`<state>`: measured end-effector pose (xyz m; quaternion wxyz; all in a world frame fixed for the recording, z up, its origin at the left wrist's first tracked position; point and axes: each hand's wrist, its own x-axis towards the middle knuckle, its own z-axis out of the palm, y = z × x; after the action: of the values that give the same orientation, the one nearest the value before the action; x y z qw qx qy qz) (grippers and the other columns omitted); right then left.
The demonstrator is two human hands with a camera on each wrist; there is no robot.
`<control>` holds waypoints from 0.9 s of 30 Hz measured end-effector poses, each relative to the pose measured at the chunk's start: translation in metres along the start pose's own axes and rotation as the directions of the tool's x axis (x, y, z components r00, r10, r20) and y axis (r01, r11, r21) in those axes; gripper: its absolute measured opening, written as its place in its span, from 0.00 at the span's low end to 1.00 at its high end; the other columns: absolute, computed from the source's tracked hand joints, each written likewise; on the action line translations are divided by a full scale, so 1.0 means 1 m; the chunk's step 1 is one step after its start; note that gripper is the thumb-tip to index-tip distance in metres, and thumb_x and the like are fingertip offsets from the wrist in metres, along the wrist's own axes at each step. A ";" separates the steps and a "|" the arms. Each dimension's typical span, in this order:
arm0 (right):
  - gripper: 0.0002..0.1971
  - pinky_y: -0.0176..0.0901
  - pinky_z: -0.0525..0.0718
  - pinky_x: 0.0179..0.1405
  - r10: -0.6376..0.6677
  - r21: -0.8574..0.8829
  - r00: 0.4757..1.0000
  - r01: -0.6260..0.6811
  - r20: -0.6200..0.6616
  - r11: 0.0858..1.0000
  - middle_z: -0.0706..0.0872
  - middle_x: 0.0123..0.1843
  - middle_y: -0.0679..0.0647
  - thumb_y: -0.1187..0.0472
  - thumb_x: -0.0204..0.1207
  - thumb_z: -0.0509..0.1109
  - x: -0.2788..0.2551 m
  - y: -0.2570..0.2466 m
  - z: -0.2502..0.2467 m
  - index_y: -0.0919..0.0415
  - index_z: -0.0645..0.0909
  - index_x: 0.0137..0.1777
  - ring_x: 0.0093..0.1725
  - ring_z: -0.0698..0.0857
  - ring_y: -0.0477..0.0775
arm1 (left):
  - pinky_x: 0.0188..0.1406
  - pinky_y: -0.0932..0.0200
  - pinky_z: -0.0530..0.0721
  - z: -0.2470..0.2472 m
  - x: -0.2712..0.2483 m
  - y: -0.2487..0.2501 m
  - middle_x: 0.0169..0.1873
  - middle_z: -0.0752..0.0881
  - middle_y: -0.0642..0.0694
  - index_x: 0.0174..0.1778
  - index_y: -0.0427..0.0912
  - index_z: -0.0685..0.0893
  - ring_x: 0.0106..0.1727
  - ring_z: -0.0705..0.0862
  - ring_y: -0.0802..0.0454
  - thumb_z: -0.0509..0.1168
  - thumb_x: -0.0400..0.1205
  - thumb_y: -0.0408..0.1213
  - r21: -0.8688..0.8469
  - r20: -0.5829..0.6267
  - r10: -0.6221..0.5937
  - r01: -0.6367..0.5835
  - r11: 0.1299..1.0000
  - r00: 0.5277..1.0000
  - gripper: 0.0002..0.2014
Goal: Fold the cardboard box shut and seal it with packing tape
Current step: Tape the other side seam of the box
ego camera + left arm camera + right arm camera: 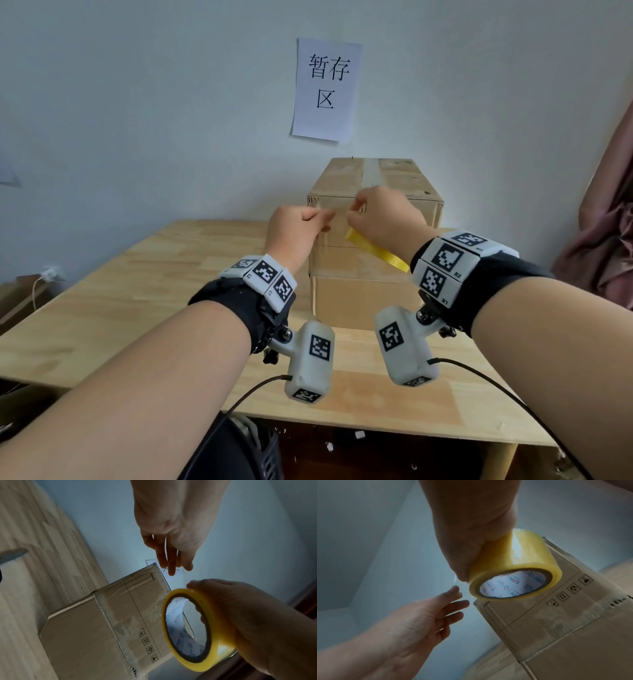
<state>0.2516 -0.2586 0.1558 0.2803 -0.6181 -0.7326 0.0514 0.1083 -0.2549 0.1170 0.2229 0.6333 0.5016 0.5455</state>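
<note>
A closed cardboard box (pixel 359 294) stands on the wooden table (pixel 171 291) against the wall, with a strip of clear tape (pixel 371 171) along its top seam. My right hand (pixel 383 219) grips a yellow-tinted roll of packing tape (pixel 376 251) in front of the box's upper near edge. In the right wrist view the roll (pixel 513 574) shows its printed core. My left hand (pixel 301 229) is just left of the roll, thumb against forefinger, seemingly pinching the loose tape end. Its other fingers (pixel 453 609) lie fairly straight.
A paper sign (pixel 327 89) hangs on the wall above the box. A pink curtain (pixel 606 240) hangs at the right. Flat cardboard (pixel 20 294) lies left of the table. A grey metal blade (pixel 13 554) lies on the table's left part.
</note>
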 end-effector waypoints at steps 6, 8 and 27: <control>0.06 0.38 0.67 0.25 -0.090 -0.104 0.995 0.094 0.043 0.990 0.80 0.36 0.47 0.56 0.78 0.64 0.005 -0.001 -0.008 0.53 0.82 0.48 0.34 0.77 0.49 | 0.52 0.62 0.80 -0.011 0.016 -0.002 0.49 0.89 0.46 0.56 0.47 0.84 0.51 0.86 0.55 0.72 0.76 0.48 -0.082 0.120 -0.085 0.095 0.992 0.989 0.15; 0.06 0.38 0.67 0.25 -0.096 -0.109 0.993 0.103 0.067 0.989 0.81 0.38 0.48 0.55 0.78 0.65 0.011 -0.001 -0.008 0.53 0.83 0.48 0.32 0.76 0.46 | 0.41 0.74 0.77 -0.014 0.021 0.000 0.41 0.88 0.51 0.48 0.45 0.86 0.41 0.85 0.64 0.72 0.77 0.41 -0.071 0.145 -0.046 0.057 0.996 0.988 0.07; 0.23 0.38 0.63 0.22 -0.020 -0.106 1.000 0.022 0.020 0.994 0.68 0.25 0.51 0.46 0.76 0.67 0.086 -0.007 -0.032 0.61 0.66 0.28 0.25 0.69 0.51 | 0.48 0.57 0.78 -0.020 0.117 -0.011 0.37 0.87 0.40 0.32 0.36 0.85 0.38 0.80 0.49 0.69 0.79 0.37 0.170 0.125 -0.202 0.180 0.969 0.971 0.11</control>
<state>0.2542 -0.1885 0.2149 0.2409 -0.6237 -0.7435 0.0153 0.0743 -0.1528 0.1693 0.2585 0.6346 0.5850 0.4339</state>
